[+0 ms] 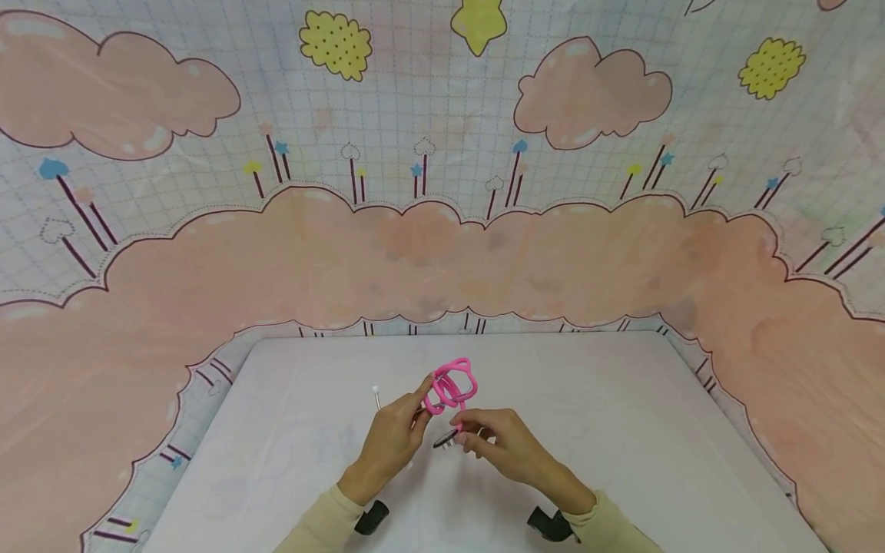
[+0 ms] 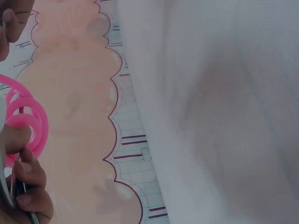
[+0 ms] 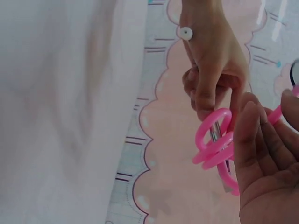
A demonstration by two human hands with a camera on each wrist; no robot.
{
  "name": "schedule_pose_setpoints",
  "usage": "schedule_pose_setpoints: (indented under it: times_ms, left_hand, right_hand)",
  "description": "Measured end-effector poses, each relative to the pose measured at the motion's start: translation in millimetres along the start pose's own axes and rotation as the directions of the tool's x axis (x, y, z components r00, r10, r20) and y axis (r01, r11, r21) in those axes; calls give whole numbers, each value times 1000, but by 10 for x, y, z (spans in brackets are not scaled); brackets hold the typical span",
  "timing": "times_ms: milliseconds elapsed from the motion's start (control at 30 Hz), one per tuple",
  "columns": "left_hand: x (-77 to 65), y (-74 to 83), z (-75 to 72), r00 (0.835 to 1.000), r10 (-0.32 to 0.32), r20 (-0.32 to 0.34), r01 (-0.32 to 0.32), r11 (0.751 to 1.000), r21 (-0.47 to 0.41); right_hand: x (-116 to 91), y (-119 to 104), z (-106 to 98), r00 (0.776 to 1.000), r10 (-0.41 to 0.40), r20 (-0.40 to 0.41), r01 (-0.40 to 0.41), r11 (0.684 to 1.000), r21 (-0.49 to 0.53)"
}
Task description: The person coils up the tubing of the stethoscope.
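Note:
A stethoscope with pink tubing (image 1: 452,386) is held up between both hands, above the white table. My left hand (image 1: 392,436) grips the bundle of coiled tubing together with its metal ear tubes (image 3: 214,131). One white ear tip (image 3: 186,33) sticks out past the back of that hand. Close to the chest piece (image 1: 445,439), a dark-rimmed disc with a metal stem, my right hand (image 1: 503,444) pinches the hanging end of the tubing between thumb and fingers. In the left wrist view, the pink loops (image 2: 35,114) wrap around the metal tubes near the left thumb.
The white tabletop (image 1: 608,399) spreads below both hands. Dark wrist-worn devices show under the left sleeve (image 1: 372,518) and the right sleeve (image 1: 549,524). Behind the table hangs a patterned cloth (image 1: 442,261) with clouds and stars.

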State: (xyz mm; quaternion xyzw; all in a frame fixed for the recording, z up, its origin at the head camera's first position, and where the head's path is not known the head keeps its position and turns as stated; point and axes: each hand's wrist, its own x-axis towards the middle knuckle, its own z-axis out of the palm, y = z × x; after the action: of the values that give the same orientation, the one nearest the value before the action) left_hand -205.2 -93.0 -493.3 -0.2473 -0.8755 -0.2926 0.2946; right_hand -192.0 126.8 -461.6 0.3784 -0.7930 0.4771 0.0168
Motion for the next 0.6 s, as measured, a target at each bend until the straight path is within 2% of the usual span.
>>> schedule_pose_setpoints:
  times_ms: [200, 333, 467, 600]
  left_hand:
    - [4, 5, 15, 1000, 12, -22, -11, 1000, 21]
    - [16, 16, 21, 999, 22, -45, -21, 999, 33]
    - [24, 32, 19, 997, 34, -70, -30, 998, 52]
    - [23, 54, 15, 996, 40, -86, -34, 997, 63]
  right_hand:
    - [12, -16, 34, 994, 22, -104, -20, 1000, 12]
    - [32, -172, 19, 986, 54, -159, -51, 998, 21]
    - [53, -330, -24, 976, 117, -184, -108, 992, 60]
    - [60, -346, -38, 963, 192, -191, -178, 980, 91]
